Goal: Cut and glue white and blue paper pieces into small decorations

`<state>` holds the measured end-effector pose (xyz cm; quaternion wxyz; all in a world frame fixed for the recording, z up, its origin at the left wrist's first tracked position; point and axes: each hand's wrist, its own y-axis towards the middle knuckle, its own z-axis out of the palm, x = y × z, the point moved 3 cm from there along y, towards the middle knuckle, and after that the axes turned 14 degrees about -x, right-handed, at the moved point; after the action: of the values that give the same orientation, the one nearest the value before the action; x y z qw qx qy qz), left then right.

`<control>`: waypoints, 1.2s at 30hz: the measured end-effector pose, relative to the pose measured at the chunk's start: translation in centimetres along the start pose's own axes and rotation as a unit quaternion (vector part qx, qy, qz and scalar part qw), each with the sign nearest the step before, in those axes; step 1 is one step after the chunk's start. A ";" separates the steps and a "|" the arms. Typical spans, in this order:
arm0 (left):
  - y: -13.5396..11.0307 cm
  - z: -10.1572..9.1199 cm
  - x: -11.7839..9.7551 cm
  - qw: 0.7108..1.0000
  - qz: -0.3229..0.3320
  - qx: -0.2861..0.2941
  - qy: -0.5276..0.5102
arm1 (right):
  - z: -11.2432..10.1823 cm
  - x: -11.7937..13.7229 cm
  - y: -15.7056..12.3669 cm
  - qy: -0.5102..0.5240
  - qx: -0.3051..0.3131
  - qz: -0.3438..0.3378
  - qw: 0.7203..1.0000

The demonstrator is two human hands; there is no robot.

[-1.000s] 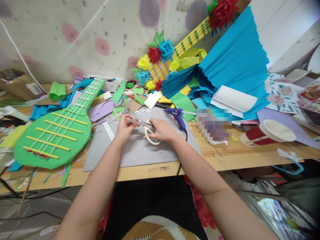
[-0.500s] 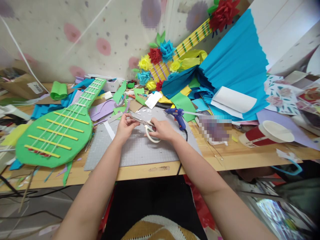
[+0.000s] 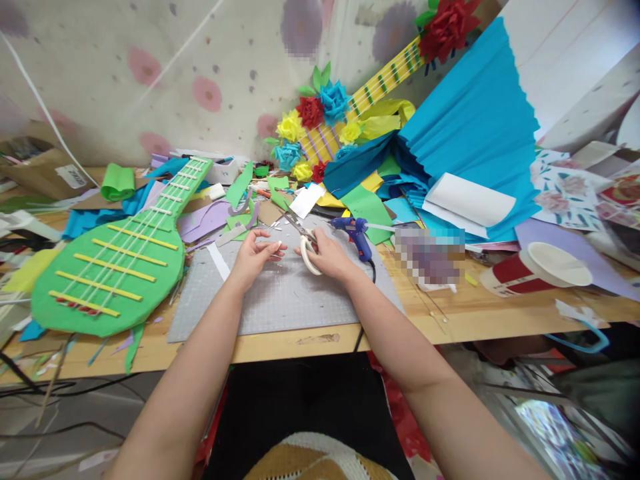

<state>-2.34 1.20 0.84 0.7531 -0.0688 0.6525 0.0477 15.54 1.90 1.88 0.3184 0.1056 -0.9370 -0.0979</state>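
Note:
My right hand [image 3: 327, 256] grips a pair of scissors [image 3: 309, 259] by their cream handles, over the grey cutting mat [image 3: 280, 307]. The metal blades point up and to the left, slightly parted. Left of them, my left hand [image 3: 254, 259] hovers above the mat, with its thumb and a finger brought together. A tiny whitish bit may be pinched there, too small to make out. Beside my left hand a white paper strip [image 3: 219, 262] lies on the mat. Small white scraps lie behind the hands.
A blue glue gun [image 3: 356, 235] with a black cord lies right of my hands. To the left rests a green paper lute shape [image 3: 115, 267]. A flower-covered yellow guitar shape [image 3: 385, 83] leans at the wall. Blue crepe paper [image 3: 475, 140] and a paper cup [image 3: 535, 269] stand right.
The scissors have moved away from my left fingers, their handles turned and their blades swung to point farther from me. My left hand has stayed nearly in place, with its fingers shifted.

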 end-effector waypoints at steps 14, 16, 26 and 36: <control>-0.2 -0.5 -0.1 0.984 -0.155 -0.003 -0.085 | 0.4 -1.2 0.6 -0.050 -0.029 0.017 0.998; -0.2 -0.5 -0.1 0.985 -0.151 0.000 -0.081 | 0.4 -1.2 0.6 -0.044 -0.046 0.033 0.997; 3.1 -1.0 -2.1 0.981 0.081 -0.083 0.154 | 0.2 -1.9 1.1 0.006 -0.142 0.109 0.984; 6.0 2.6 -1.9 0.795 0.231 -0.024 0.561 | 0.5 -1.8 1.1 0.039 -0.118 0.123 0.985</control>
<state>-1.04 7.63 2.82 0.2197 0.0510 0.9558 0.1886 16.47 3.50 0.79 0.3747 -0.0451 -0.9115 -0.1634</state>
